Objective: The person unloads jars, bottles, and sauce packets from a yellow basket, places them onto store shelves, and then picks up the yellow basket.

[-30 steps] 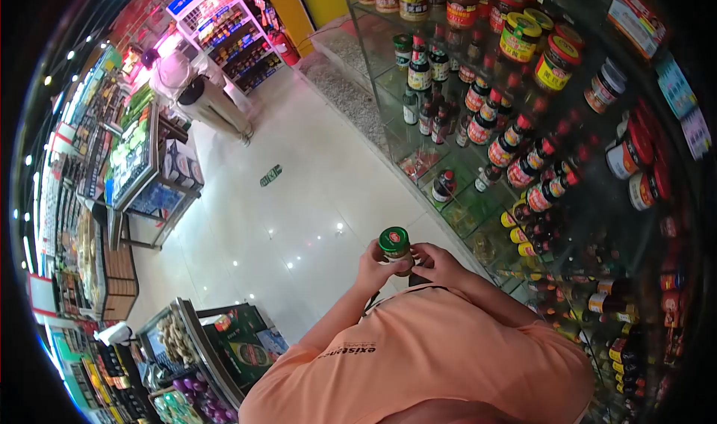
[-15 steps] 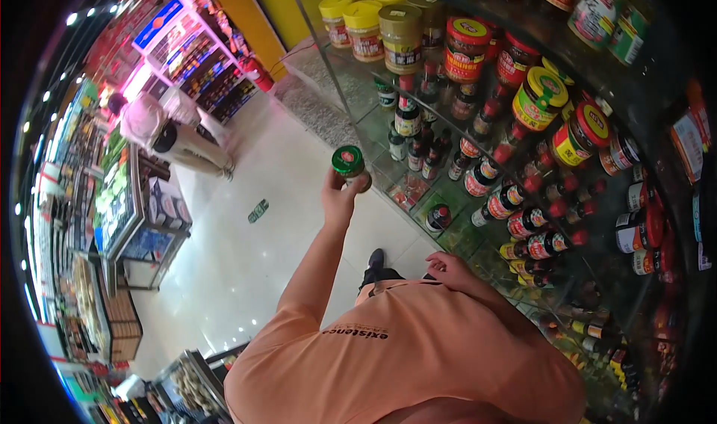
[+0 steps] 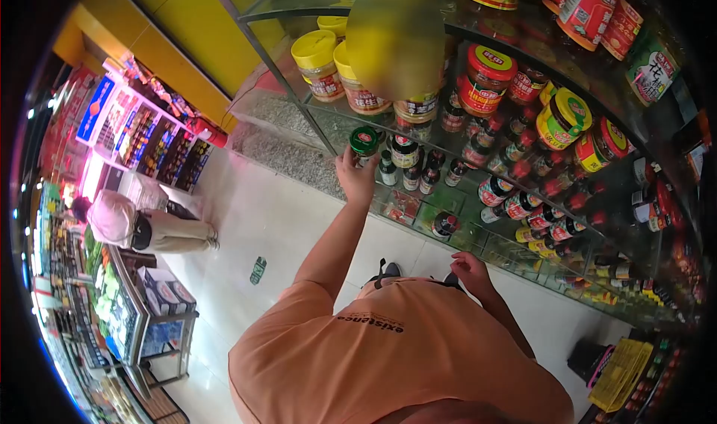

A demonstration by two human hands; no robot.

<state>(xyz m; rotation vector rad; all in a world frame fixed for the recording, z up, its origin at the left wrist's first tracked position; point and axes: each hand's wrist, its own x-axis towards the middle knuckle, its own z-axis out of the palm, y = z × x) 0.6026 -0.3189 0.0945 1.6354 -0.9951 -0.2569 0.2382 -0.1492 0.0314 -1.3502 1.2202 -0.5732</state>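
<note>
My left hand (image 3: 355, 176) grips a small glass jar with a green lid (image 3: 364, 138) from below, fingers wrapped round it. The jar is upright at the left end of the glass shelving, just in front of a dark bottle with a white label (image 3: 404, 153). Above it stand yellow-lidded jars (image 3: 314, 56). My right hand (image 3: 472, 269) hangs in front of my waist at the right, holding nothing, its fingers loosely bent and apart. A dark bottle with a red mark (image 3: 445, 224) stands on the lowest shelf, between the two hands.
Glass shelves (image 3: 334, 118) hold red-lidded jars (image 3: 487, 80) and several sauce bottles (image 3: 495, 191). A person (image 3: 134, 222) stands by the vegetable counter (image 3: 123, 316) at left. A yellow basket (image 3: 622, 374) is at lower right. A green floor sticker (image 3: 258, 270) marks the tiles.
My left hand has carried the green-lidded jar from over the floor to the shelf's left end. The view has turned and moved nearer the shelves. My right hand stays near my waist.
</note>
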